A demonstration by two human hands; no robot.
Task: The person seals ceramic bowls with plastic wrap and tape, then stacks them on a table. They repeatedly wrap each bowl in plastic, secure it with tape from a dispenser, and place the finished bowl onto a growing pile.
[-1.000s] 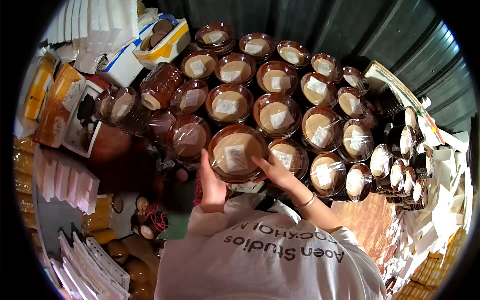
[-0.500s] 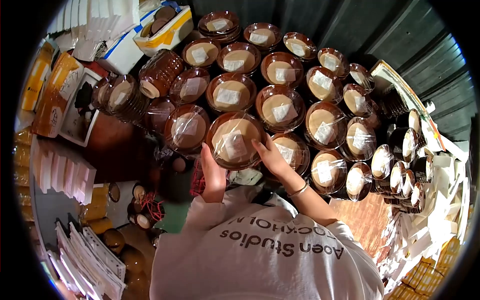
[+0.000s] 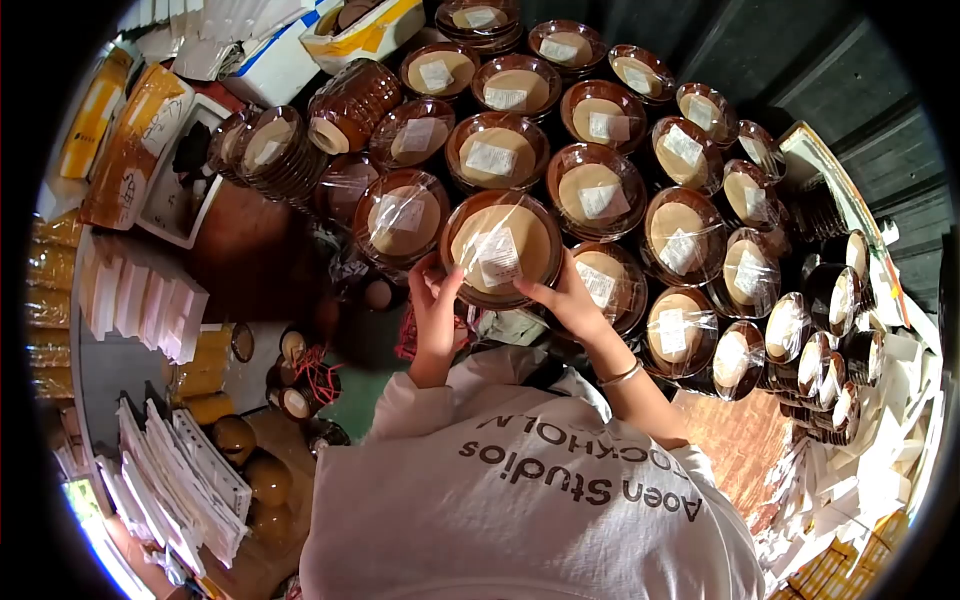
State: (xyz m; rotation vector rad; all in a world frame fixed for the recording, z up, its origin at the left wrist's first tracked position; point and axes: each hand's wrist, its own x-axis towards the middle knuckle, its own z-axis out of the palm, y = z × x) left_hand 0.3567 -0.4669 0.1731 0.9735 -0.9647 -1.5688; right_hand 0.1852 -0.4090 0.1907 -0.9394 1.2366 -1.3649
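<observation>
Between my two hands is a brown glazed bowl with a beige unglazed centre, wrapped in clear plastic with a white printed label on it. My left hand grips its lower left edge, thumb over the front. The lower right edge is pinched by my right hand, which wears a bangle on the wrist. Whether this is one bowl or several stacked cannot be made out. Just behind it stand similar wrapped bowls, including one at the left and one at the right.
Rows of stacked, wrapped bowls fill the space ahead, up to a dark corrugated wall. A foam box with yellow tape stands at back left. White foam sheets lie at lower left, and white packing pieces at right.
The view has shifted, so the stacks appear farther right and higher. My left hand has curled from lying along the bowl's side to gripping its lower edge. The bowl remains in both hands.
</observation>
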